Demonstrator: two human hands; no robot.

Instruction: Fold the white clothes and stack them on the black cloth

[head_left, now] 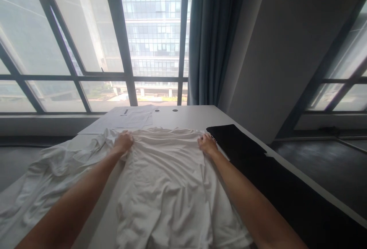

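Observation:
A white garment (169, 176) lies spread over the middle of the white table, its fabric creased and running toward the camera. At its far left corner my left hand (124, 142) grips the cloth, fingers curled. My right hand (207, 144) holds the far right corner, fingers bent over the fabric. Another white cloth (63, 165) lies crumpled on the left, partly behind my left forearm. Black fabric (275, 180) lies along the right side of the table, beside my right hand and forearm.
White papers (123, 119) lie at the far left of the table (195, 116), near two round holes in its top. Beyond the far edge stand windows (155, 27) and a dark curtain (213, 42). A grey pillar (266, 50) rises at the right.

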